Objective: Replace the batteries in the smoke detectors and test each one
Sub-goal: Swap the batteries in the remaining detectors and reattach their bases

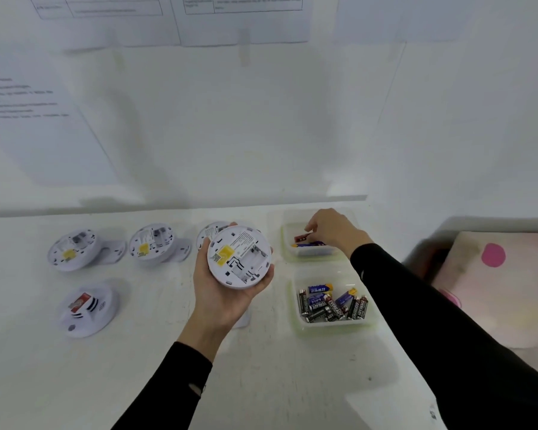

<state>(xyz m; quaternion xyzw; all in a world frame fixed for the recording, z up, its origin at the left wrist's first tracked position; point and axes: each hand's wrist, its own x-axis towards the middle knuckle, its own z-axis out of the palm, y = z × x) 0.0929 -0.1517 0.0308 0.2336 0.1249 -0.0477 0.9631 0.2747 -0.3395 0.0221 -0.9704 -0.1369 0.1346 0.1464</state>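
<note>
My left hand (221, 290) holds a white round smoke detector (239, 257) back side up, its battery bay showing bare slots beside a yellow sticker. My right hand (331, 231) reaches into the far clear tray (311, 251), fingertips pinched on a red battery (301, 238) above a blue one. The near clear tray (334, 321) holds several black and blue batteries (330, 305). Three more detectors lie back up in a row: left (72, 251), middle (151, 245), and one (210, 232) partly hidden behind the held one. Another detector (86, 308) lies face up at the front left.
Everything sits on a white table (261, 367) against a white wall with printed sheets (28, 119) taped to it. Loose white mounting plates (114, 249) lie beside the row of detectors. A pink-spotted cloth (494, 274) lies off the table's right edge.
</note>
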